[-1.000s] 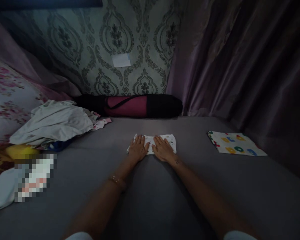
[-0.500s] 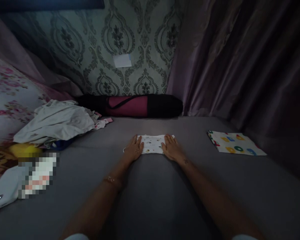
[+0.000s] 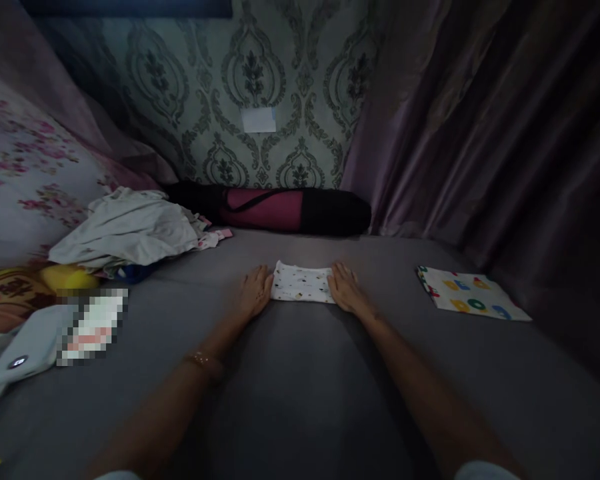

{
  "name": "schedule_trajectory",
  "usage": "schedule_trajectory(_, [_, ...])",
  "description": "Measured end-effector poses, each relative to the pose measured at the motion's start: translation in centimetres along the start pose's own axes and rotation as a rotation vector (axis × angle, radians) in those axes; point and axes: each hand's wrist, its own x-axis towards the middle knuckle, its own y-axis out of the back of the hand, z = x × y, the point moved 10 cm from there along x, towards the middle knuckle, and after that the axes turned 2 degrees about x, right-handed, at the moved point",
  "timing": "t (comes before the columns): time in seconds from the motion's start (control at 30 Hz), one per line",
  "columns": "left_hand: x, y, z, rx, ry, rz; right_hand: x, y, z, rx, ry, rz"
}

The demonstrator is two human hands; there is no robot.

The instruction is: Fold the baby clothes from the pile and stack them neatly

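Note:
A small white folded cloth (image 3: pixel 301 283) with tiny dark specks lies flat on the grey bed sheet (image 3: pixel 300 387) in the middle of the view. My left hand (image 3: pixel 255 291) rests flat at the cloth's left edge with fingers stretched out. My right hand (image 3: pixel 345 289) lies flat on its right edge, fingers spread too. Neither hand grips anything. A thin bracelet (image 3: pixel 201 360) circles my left wrist.
A folded white cloth with coloured letters (image 3: pixel 473 297) lies at the right near the dark curtain (image 3: pixel 505 133). A heap of pale clothes (image 3: pixel 130 230) sits at the left beside a floral pillow (image 3: pixel 25 180). A black and pink roll (image 3: pixel 280 208) lies against the patterned wall.
My hands have slid apart from the cloth's middle to its left and right edges. The camera has shifted a little left and forward.

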Motion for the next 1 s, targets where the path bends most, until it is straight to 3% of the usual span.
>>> schedule_trajectory(0.17, [-1.0,-0.3,-1.4,-0.021,-0.005,0.002,-0.6,-2.3,0.4,-0.064,-0.009,-0.075])
schedule_trajectory(0.43, [-1.1,-0.3,-1.1,-0.113,-0.068,0.097,0.0,-2.4,0.7,-0.092,-0.033,-0.168])
schedule_trajectory(0.5, [-1.4,-0.2,-0.2,-0.102,-0.156,0.136,0.4,-1.6,-0.1,-0.102,-0.042,-0.161])
schedule_trajectory(0.63, [-2.1,-0.1,1.2,-0.048,-0.273,0.162,1.0,0.5,-4.2,-0.067,0.057,-0.001])
schedule_trajectory(0.77, [-2.2,-0.1,1.3,-0.049,-0.272,0.151,0.6,-1.5,-7.0,-0.019,0.114,-0.075])
schedule_trajectory(1.0, [-2.0,-0.3,0.9,-0.066,-0.256,0.156,0.0,-3.3,-6.8,-0.041,0.103,-0.094])
